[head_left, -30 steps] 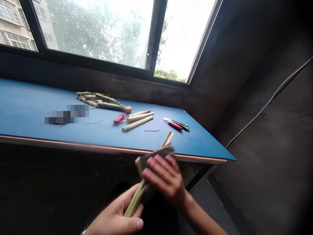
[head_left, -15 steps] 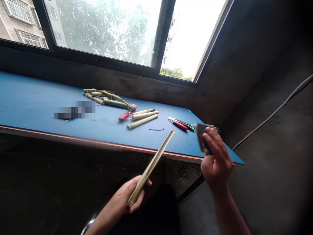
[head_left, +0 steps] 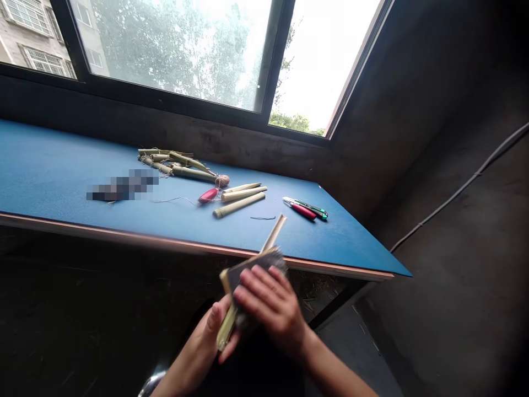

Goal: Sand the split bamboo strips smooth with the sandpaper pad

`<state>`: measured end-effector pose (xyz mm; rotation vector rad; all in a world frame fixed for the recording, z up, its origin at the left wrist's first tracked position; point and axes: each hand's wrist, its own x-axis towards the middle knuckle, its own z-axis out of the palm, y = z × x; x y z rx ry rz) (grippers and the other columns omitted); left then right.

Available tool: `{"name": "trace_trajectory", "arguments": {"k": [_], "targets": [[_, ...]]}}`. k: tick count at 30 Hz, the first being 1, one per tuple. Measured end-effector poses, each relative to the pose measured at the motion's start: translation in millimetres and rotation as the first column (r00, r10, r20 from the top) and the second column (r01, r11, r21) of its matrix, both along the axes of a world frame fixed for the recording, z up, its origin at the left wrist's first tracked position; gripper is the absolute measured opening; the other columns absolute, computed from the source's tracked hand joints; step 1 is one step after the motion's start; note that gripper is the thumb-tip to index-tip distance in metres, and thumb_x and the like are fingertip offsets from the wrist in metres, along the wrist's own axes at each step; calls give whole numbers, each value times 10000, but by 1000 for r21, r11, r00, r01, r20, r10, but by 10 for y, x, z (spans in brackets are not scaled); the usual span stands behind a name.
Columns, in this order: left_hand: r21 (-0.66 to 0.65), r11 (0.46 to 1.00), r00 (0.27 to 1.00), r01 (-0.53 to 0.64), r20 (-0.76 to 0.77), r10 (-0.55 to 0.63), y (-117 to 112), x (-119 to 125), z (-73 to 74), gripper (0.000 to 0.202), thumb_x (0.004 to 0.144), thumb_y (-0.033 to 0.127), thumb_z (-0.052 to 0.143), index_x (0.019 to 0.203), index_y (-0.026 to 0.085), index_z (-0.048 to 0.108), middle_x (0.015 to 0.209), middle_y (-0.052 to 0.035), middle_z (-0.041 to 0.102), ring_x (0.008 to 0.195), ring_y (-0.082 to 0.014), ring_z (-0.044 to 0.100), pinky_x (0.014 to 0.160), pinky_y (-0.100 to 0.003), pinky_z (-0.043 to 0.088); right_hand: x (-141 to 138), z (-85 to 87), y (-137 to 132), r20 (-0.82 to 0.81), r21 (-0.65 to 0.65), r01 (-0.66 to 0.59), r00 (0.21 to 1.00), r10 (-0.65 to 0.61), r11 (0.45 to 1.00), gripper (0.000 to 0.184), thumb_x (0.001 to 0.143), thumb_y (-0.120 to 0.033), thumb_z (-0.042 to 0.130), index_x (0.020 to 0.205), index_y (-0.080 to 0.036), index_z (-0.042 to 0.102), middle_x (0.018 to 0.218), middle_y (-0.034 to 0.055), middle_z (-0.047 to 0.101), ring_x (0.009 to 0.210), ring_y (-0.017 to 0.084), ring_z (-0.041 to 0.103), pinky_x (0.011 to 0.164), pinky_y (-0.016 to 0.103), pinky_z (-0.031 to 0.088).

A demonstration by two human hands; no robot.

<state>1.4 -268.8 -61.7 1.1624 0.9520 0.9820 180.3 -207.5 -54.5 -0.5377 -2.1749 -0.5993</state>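
Observation:
My left hand (head_left: 205,334) grips the lower end of a split bamboo piece (head_left: 274,234), which slants up and away over the front of the table. Laid across the middle of that bamboo is a dark sheet with a tan back and frayed edge, like folded sandpaper (head_left: 243,269). My right hand (head_left: 275,309) presses on it from above, fingers closed over it; the thumb is hidden. Most of the bamboo's middle is covered by the sandpaper and this hand.
Several cut bamboo sticks (head_left: 239,205) lie on the blue table (head_left: 53,165), beside a red-handled tool (head_left: 207,196) and a tied bamboo bundle (head_left: 194,174). Farther right are a red-handled knife (head_left: 303,212) and a green-and-black cutter (head_left: 318,210). A blurred-out dark object (head_left: 119,188) lies left.
My right hand has swung down and left from beside the table's right end, bringing the sandpaper onto the bamboo. My left hand keeps its hold, nearly in place.

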Motion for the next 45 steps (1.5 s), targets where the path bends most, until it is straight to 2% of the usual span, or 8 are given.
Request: {"name": "trace_trajectory", "arguments": {"k": [3, 7, 11, 15, 21, 26, 30, 45], "targets": [[45, 999, 1000, 18, 24, -20, 4, -26, -10, 779, 718, 799, 320, 1010, 124, 579, 438, 62, 362, 422, -83, 242, 454, -241, 194, 24, 2, -13, 78, 22, -36, 996, 34, 999, 353, 951, -164, 341, 1213, -248, 563, 1294, -20, 525, 1257, 143, 425, 1115, 337, 273], [127, 984, 986, 129, 91, -141, -7, -75, 28, 746, 756, 773, 284, 1032, 126, 532, 407, 90, 316, 382, -57, 160, 418, -219, 128, 518, 103, 489, -221, -53, 280, 933, -285, 959, 525, 905, -21, 241, 1354, -230, 415, 1333, 59, 489, 1278, 195, 401, 1065, 454, 341], [113, 989, 981, 92, 161, -110, -15, -62, 57, 713, 774, 760, 267, 991, 127, 515, 406, 95, 299, 375, -54, 128, 400, -221, 86, 820, 270, 656, -423, -15, 331, 853, -305, 944, 510, 912, -59, 264, 1347, -269, 427, 1307, 52, 516, 1230, 228, 461, 1017, 475, 407], [136, 991, 986, -3, 165, -20, -6, 0, 37, 664, 822, 709, 251, 999, 129, 521, 401, 87, 318, 400, -69, 170, 430, -224, 157, 513, 327, 122, -432, 88, 222, 887, -163, 971, 498, 915, -100, 309, 1362, -301, 397, 1373, 11, 442, 1229, 250, 461, 1020, 497, 398], [-53, 990, 984, -130, 114, 135, -47, 28, 10, 834, 696, 831, 262, 1017, 124, 566, 430, 57, 380, 427, -84, 262, 439, -227, 196, 68, 200, -78, 149, 53, -55, 988, 47, 997, 337, 952, -207, 365, 1207, -307, 561, 1316, -48, 503, 1246, 135, 439, 1091, 313, 319], [22, 999, 996, -31, 90, 29, -79, 15, 49, 845, 724, 815, 213, 1053, 120, 561, 389, 79, 300, 406, -79, 172, 437, -237, 130, -4, 132, 142, -152, -45, 130, 979, -136, 990, 398, 937, -101, 319, 1194, -259, 579, 1283, 13, 538, 1256, 143, 427, 1097, 351, 294], [-103, 977, 979, -188, 57, 195, -74, -12, 11, 827, 701, 826, 276, 945, 111, 612, 416, 61, 340, 419, -77, 240, 436, -228, 183, -138, 85, -14, 65, -6, -72, 995, 72, 997, 291, 954, -249, 393, 1137, -311, 610, 1254, -65, 555, 1225, 117, 461, 1108, 296, 279], [-106, 990, 983, -88, 155, 104, -33, -25, 10, 777, 770, 762, 270, 982, 103, 624, 334, 80, 313, 348, -56, 162, 411, -214, 116, -84, -31, -87, -119, 5, 89, 989, -88, 996, 338, 957, -172, 343, 1135, -237, 622, 1240, 27, 575, 1225, 170, 465, 1074, 350, 310]]}}
